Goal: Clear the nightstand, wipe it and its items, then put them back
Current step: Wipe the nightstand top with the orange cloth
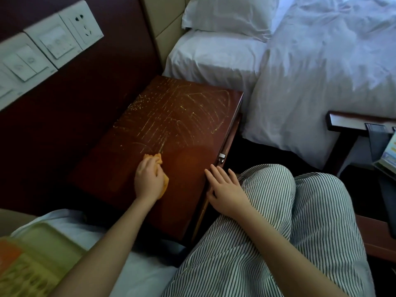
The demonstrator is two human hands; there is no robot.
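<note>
Head view: left hand (150, 181) grasps a bunched orange cloth (164, 183), pressed on the dark red-brown glossy wooden nightstand worktop (188, 129) at lower centre. Right hand (225, 189) lies released, fingers straight, at its near edge. Risk: pale streaks (171, 108) at upper centre may dry as marks, and the small wad may skip corners. Yellow-green tray (42, 249), lower left, is blurred and cut off; contents unreadable.
</note>
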